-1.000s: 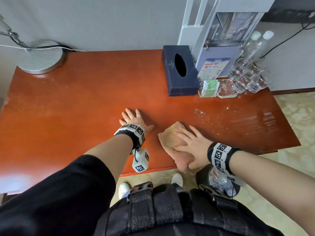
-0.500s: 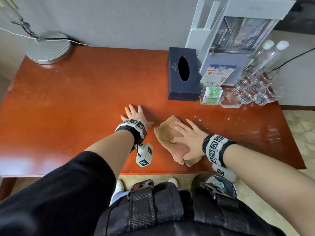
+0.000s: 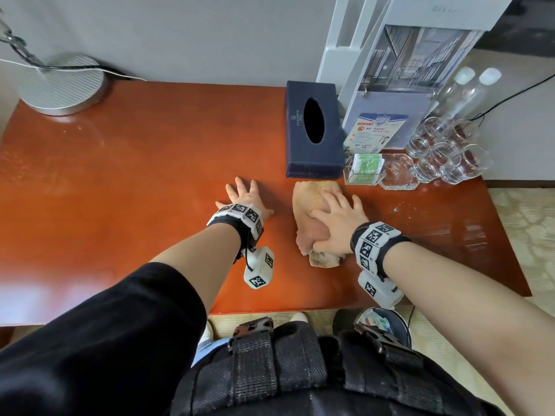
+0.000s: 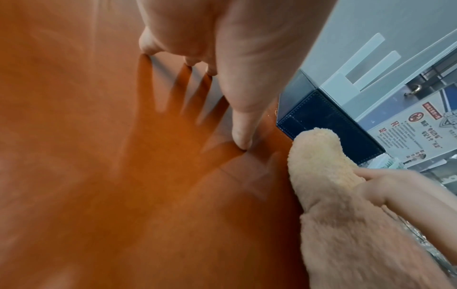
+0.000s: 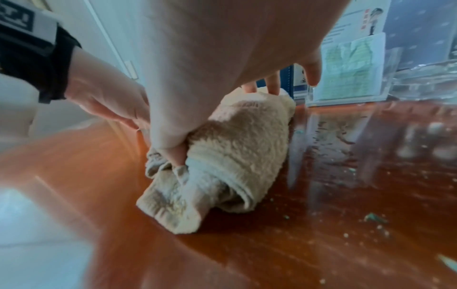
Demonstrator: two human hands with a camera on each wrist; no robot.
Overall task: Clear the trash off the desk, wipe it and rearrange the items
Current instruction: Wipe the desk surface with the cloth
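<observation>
A dark blue tissue box (image 3: 315, 133) stood on the tabletop (image 3: 135, 163) directly beyond the cloth (image 3: 309, 211), its near face just beside the cloth's far edge. Right of the box sat a clear holder with green packets (image 3: 365, 169), a glass ashtray (image 3: 398, 175) and a cluster of drinking glasses (image 3: 447, 154), with a white display stand (image 3: 399, 94) and two bottles (image 3: 468, 91) behind them. A round lamp base (image 3: 61, 84) occupied the far left corner. Small crumbs (image 5: 373, 218) lay scattered on the wood to the right of the cloth, and a trash bin (image 3: 387, 322) showed on the floor below the near edge.

The cloth was a beige terry rag — bunched and folded into a long lump, lying near the middle of the tabletop. The right hand (image 3: 336, 220) pressed down on it, fingers (image 5: 273, 84) spread over the top and the thumb tucked into a fold. The left hand (image 3: 243, 196) lay flat on the bare wood just left of the cloth, fingers wide, holding nothing.
</observation>
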